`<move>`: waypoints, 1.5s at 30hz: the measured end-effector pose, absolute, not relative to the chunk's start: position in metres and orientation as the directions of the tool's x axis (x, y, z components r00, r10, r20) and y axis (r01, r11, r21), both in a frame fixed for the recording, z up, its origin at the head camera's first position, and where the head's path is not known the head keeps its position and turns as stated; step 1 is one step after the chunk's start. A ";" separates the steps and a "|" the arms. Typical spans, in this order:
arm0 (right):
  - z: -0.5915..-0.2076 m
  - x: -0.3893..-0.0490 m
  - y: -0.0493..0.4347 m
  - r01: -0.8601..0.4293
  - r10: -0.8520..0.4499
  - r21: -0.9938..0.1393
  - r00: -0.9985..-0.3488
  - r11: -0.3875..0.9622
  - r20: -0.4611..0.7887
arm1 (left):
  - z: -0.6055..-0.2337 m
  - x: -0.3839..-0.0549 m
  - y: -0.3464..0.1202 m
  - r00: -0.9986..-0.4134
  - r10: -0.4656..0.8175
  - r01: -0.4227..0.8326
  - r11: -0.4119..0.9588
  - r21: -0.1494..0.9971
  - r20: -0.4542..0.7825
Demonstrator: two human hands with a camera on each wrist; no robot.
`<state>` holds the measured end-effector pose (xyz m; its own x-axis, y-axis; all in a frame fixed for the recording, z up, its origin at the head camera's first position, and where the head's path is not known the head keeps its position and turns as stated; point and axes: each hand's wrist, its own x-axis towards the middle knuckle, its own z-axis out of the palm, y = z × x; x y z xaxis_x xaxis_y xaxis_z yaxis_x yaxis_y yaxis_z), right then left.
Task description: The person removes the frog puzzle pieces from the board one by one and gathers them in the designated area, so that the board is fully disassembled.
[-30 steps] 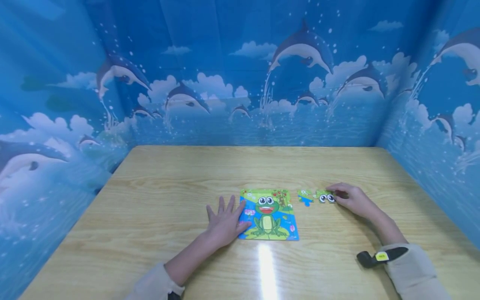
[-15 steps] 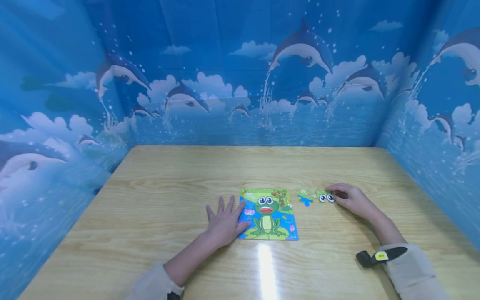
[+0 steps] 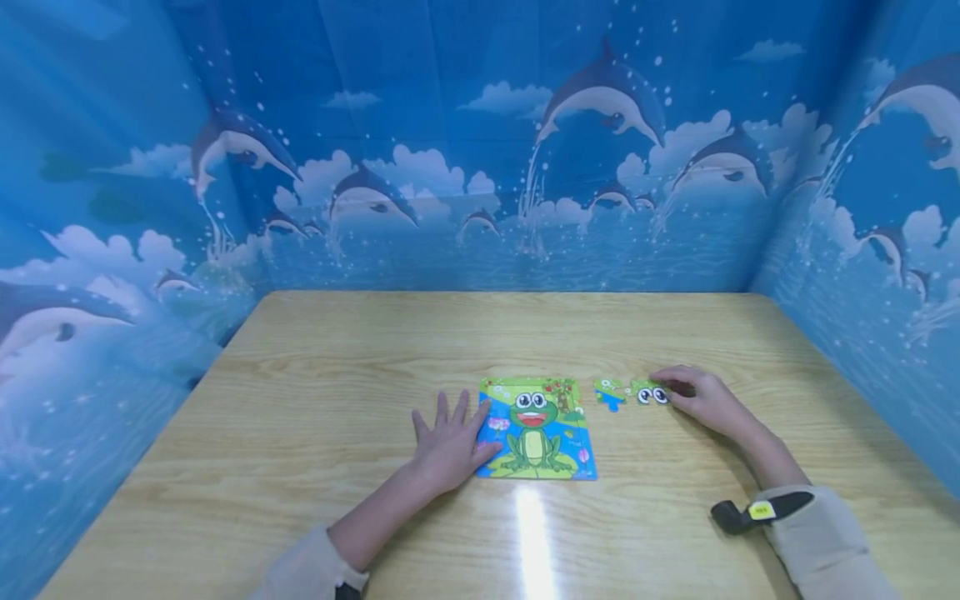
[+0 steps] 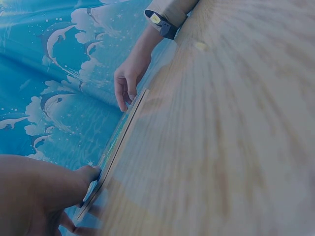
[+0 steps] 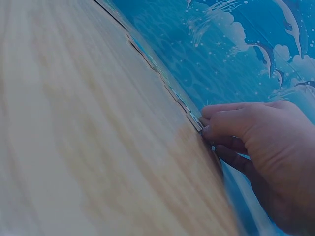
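A square frog puzzle (image 3: 534, 446) lies flat on the wooden table. My left hand (image 3: 448, 454) rests with fingers spread at its left side, thumb and forefinger touching the edge. In the left wrist view, the thumb (image 4: 87, 173) lies over the board's rim. To the right of the puzzle, my right hand (image 3: 701, 400) pinches the right end of a green puzzle piece (image 3: 647, 392) printed with two big frog eyes. Close by on its left is a green and blue puzzle piece (image 3: 611, 395). The right wrist view shows the fingertips (image 5: 207, 132) at the piece's thin edge.
The wooden table (image 3: 360, 350) spreads around the puzzle on all sides. Blue cloth with printed dolphins (image 3: 480, 150) stands behind the table and along both sides. A light reflection (image 3: 534, 542) shines on the tabletop in front of the puzzle.
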<state>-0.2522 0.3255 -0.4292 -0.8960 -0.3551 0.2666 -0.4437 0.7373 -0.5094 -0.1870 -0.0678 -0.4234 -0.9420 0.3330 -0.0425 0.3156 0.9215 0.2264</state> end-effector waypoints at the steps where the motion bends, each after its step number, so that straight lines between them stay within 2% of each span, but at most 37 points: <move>1: -0.429 -0.252 0.326 -0.440 -0.353 -0.512 -0.898 0.738 0.263 | -0.424 -0.187 -0.068 -0.942 0.333 0.316 0.921 0.228 -0.042; 16: -0.435 -0.254 0.329 -0.389 -0.314 -0.564 -0.921 0.729 0.230 | -0.422 -0.186 -0.068 -0.942 0.330 0.308 0.920 0.243 -0.055; 25: -0.430 -0.252 0.325 -0.430 -0.301 -0.590 -0.902 0.683 0.308 | -0.422 -0.187 -0.068 -0.943 0.329 0.308 0.918 0.250 -0.048; 31: -0.416 -0.246 0.314 -0.433 -0.297 -0.597 -0.900 0.675 0.318 | -0.423 -0.187 -0.068 -0.942 0.331 0.309 0.919 0.242 -0.055; 38: -0.405 -0.251 0.283 -0.508 -0.388 -0.618 -0.861 0.600 0.330 | -0.422 -0.187 -0.067 -0.943 0.329 0.307 0.917 0.254 -0.051; 45: -0.402 -0.259 0.247 -0.539 -0.492 -0.626 -0.828 0.564 0.269 | -0.422 -0.186 -0.068 -0.943 0.328 0.307 0.921 0.239 -0.051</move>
